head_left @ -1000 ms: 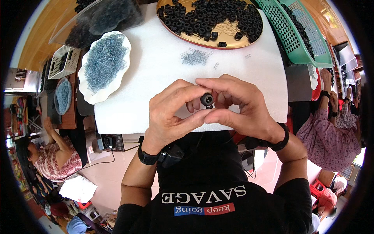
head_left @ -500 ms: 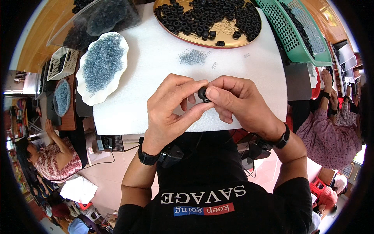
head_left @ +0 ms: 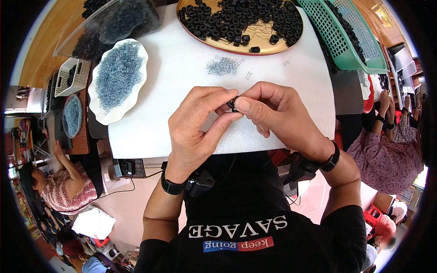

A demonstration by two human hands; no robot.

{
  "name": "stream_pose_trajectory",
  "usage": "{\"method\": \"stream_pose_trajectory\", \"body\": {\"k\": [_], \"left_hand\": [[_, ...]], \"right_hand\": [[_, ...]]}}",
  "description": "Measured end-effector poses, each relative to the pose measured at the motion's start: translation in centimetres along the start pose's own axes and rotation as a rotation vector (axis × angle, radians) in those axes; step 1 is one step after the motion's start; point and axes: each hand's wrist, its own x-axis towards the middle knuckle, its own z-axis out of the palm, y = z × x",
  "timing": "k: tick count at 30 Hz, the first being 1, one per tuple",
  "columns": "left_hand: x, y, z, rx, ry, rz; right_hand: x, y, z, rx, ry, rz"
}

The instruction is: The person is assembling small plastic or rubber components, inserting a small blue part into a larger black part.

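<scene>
Above the near part of the white foam-like sheet (head_left: pixel 154 132), a small black round part (head_left: pixel 231 105) is pinched between both hands. My left hand (head_left: pixel 191 123) grips it from the left, thumb below and fingers above. From the right, my right hand (head_left: pixel 287 118) presses its thumb and forefinger against it; the fingertips hide much of the part. Just beyond lies a small pile of tiny clear pieces (head_left: pixel 223 66), with a few strays to its right. Farther off, a gold round tray (head_left: pixel 264 48) carries many similar black parts.
At left, a white scalloped dish (head_left: pixel 107 117) is heaped with clear pieces, beside a clear bin (head_left: pixel 154 20) of black parts. A green basket (head_left: pixel 378 67) stands at the far right. People work on both sides, one with bare forearms (head_left: pixel 68 166) at left.
Both hands have shifted slightly left with the black part, which now looks turned and more covered by my fingertips. The view has shifted a little.
</scene>
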Motion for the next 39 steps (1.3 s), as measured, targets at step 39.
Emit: {"method": "stream_pose_trajectory", "body": {"k": [39], "left_hand": [[-0.1,-0.5,-0.4,-0.077,-0.120,-0.057]], "right_hand": [[1.3,-0.5,-1.2,-0.739,-0.091,-0.609]]}}
